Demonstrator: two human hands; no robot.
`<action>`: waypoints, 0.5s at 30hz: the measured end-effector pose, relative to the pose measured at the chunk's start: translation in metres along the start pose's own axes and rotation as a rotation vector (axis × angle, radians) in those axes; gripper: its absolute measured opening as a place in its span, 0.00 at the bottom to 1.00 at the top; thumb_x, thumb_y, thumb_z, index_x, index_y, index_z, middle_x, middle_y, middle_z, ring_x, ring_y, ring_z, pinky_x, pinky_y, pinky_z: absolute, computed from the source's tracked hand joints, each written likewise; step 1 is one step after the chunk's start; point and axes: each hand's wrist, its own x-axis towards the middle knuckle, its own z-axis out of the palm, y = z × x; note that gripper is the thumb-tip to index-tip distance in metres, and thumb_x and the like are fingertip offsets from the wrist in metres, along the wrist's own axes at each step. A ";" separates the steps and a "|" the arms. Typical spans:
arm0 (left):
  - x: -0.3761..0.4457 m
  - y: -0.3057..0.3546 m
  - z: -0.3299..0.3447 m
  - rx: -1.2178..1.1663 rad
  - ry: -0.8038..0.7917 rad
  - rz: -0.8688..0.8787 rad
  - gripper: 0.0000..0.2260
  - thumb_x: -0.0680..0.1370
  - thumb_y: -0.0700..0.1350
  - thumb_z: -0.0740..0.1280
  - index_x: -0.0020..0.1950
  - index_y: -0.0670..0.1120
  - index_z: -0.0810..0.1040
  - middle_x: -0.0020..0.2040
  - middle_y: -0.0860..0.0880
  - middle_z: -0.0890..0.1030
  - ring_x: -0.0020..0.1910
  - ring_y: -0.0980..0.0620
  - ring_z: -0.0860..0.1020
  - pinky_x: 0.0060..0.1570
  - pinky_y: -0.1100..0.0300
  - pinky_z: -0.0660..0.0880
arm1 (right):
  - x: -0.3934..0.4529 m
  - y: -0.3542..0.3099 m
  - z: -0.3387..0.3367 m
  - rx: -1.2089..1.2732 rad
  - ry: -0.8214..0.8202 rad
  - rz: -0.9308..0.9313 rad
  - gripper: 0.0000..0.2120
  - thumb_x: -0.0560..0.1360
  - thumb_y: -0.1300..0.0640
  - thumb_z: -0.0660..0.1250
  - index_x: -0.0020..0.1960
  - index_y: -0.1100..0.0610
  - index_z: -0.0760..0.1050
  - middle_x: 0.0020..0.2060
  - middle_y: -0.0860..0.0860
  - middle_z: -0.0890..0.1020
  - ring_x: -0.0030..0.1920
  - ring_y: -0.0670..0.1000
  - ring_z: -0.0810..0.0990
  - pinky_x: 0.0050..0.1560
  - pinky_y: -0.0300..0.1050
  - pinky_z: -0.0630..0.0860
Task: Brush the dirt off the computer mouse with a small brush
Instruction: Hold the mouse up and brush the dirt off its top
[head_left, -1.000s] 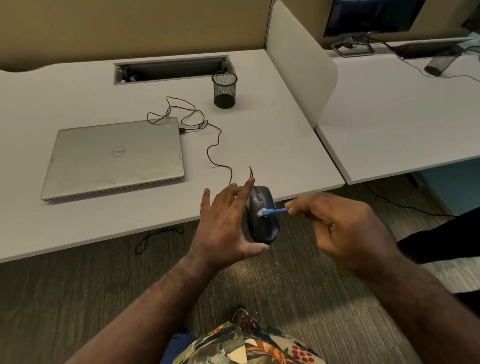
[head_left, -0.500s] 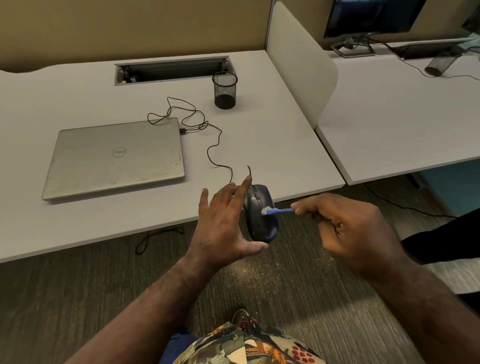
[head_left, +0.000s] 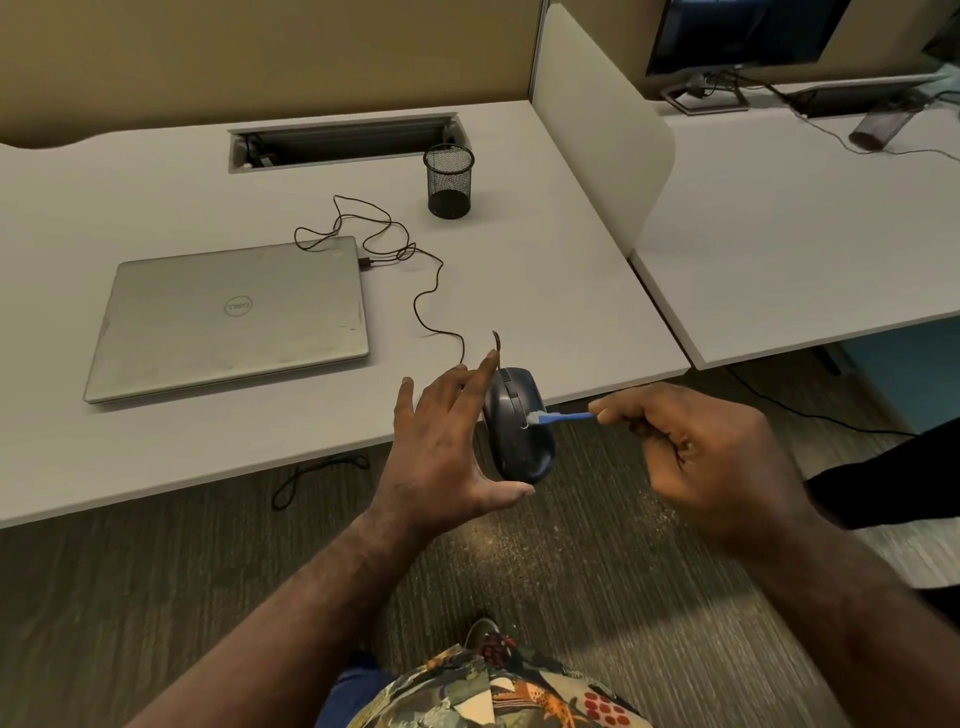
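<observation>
My left hand holds a dark computer mouse on its side in the air, just past the front edge of the desk. The thumb sits under the mouse and the fingers reach over its far side. My right hand pinches a small blue brush by its handle. The pale bristle tip touches the mouse's upper side near the middle seam. A thin black cable runs from the mouse across the desk to the closed silver laptop.
A black mesh pen cup stands behind the cable, near a cable slot in the desk. A white divider panel separates a second desk with a monitor at the right. Carpet lies below.
The right hand and brush have shifted slightly to the right and up across the mouse's surface. The left hand keeps the mouse in nearly the same place.
</observation>
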 end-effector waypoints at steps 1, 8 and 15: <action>0.000 -0.001 -0.001 0.001 0.002 -0.005 0.57 0.60 0.72 0.68 0.79 0.55 0.42 0.72 0.50 0.63 0.71 0.54 0.58 0.73 0.42 0.44 | -0.001 0.001 -0.001 0.001 -0.009 0.009 0.14 0.74 0.67 0.63 0.54 0.54 0.80 0.47 0.48 0.84 0.46 0.44 0.83 0.47 0.41 0.79; 0.001 -0.004 -0.003 -0.002 -0.001 -0.020 0.56 0.60 0.73 0.68 0.79 0.55 0.43 0.73 0.49 0.63 0.72 0.52 0.58 0.73 0.40 0.45 | -0.008 0.005 0.000 0.039 0.032 0.041 0.13 0.74 0.64 0.64 0.53 0.52 0.80 0.47 0.44 0.84 0.49 0.39 0.81 0.51 0.30 0.76; 0.001 0.002 -0.001 -0.037 -0.017 0.013 0.56 0.60 0.72 0.68 0.78 0.57 0.40 0.73 0.50 0.62 0.72 0.52 0.58 0.73 0.39 0.46 | 0.001 0.002 0.003 0.043 0.078 0.007 0.11 0.76 0.65 0.63 0.55 0.56 0.79 0.51 0.45 0.82 0.52 0.41 0.81 0.55 0.32 0.76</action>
